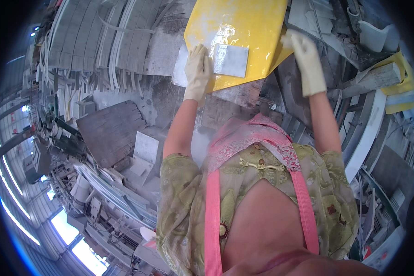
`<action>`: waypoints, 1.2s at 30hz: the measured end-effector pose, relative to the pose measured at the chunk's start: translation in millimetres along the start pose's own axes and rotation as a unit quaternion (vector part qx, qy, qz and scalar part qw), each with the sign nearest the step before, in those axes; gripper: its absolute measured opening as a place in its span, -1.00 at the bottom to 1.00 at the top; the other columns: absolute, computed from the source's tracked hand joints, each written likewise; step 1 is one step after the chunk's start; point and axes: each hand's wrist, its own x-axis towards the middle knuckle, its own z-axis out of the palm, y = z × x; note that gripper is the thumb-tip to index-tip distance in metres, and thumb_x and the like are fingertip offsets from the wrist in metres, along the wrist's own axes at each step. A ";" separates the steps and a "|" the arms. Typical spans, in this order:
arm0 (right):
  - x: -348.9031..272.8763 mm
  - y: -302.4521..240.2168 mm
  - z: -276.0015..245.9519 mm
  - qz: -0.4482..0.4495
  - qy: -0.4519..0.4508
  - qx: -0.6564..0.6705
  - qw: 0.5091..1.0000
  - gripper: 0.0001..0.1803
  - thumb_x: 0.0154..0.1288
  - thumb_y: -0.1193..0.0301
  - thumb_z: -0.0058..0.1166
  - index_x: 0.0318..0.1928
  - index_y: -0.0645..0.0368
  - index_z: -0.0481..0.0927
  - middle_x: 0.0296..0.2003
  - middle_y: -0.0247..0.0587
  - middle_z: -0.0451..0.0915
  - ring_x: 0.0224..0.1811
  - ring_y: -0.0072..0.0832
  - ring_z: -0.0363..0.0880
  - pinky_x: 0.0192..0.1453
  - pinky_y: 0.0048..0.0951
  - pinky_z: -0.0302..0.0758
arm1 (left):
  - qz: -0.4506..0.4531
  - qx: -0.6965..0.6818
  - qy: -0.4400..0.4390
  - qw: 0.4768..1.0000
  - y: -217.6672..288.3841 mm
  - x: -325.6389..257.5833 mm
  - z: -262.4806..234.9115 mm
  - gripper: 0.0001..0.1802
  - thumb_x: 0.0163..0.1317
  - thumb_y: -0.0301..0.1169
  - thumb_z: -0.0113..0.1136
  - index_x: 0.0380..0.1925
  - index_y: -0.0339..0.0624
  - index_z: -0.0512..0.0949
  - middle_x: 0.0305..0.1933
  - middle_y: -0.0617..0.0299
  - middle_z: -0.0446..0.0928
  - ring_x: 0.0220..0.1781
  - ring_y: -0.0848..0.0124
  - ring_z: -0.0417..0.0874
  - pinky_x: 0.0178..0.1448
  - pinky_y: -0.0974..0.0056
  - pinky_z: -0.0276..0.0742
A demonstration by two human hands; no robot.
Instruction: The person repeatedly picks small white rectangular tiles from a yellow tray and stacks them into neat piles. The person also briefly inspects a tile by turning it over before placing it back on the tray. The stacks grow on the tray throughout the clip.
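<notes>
A shiny wet yellow sheet (230, 27) lies at the top middle, with a small grey-white square tile (231, 60) on it near its lower end. My left hand (198, 71), in a cream rubber glove, rests at the sheet's left edge, just left of the tile. Its fingers lie forward, close together, and nothing shows in them. My right hand (308, 62), gloved the same way, reaches to the sheet's right edge, where the yellow material slopes down. Motion smears its fingertips, so any grip there is unclear. A pale flat piece (180, 66) shows beside my left glove.
Long grey strips (87, 37) are stacked at the upper left. A dark worn board (110, 131) leans at the left, near a pale square plate (146, 147). At the right are a wooden beam end (386, 76), a curved white piece (373, 36) and more yellow material (404, 73).
</notes>
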 end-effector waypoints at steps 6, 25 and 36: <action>-95.9 24.1 9.4 0.212 -0.086 -0.011 0.973 -0.54 0.59 0.19 -0.07 0.11 0.38 0.59 -0.20 -0.05 0.75 -0.22 -0.42 0.72 -0.02 -0.42 0.60 | -0.204 0.036 -0.056 0.977 51.3 -1.7 -10.3 -0.35 0.27 -0.13 0.30 0.26 -0.31 0.47 0.09 -0.21 0.59 0.22 -0.06 0.58 0.31 0.00 0.49; -177.5 46.6 -127.0 0.162 0.144 0.028 0.976 -0.59 0.54 0.22 -0.02 0.09 0.34 0.58 -0.16 0.04 0.74 -0.23 -0.34 0.74 -0.04 -0.41 0.64 | -0.260 0.091 -0.195 0.941 110.5 57.7 -18.8 -0.33 0.09 0.02 0.40 0.05 -0.23 0.51 0.00 -0.13 0.63 0.03 -0.02 0.67 0.14 0.05 0.59; -229.0 45.6 -117.5 0.154 0.224 0.017 0.962 -0.56 0.58 0.19 -0.07 0.14 0.34 0.57 -0.11 0.03 0.72 -0.20 -0.40 0.72 0.01 -0.44 0.62 | -0.214 -0.109 -0.104 0.965 106.7 53.2 -9.2 -0.47 0.49 -0.01 -0.11 -0.34 -0.26 0.57 -0.30 -0.22 0.63 -0.19 -0.16 0.66 -0.04 -0.07 0.54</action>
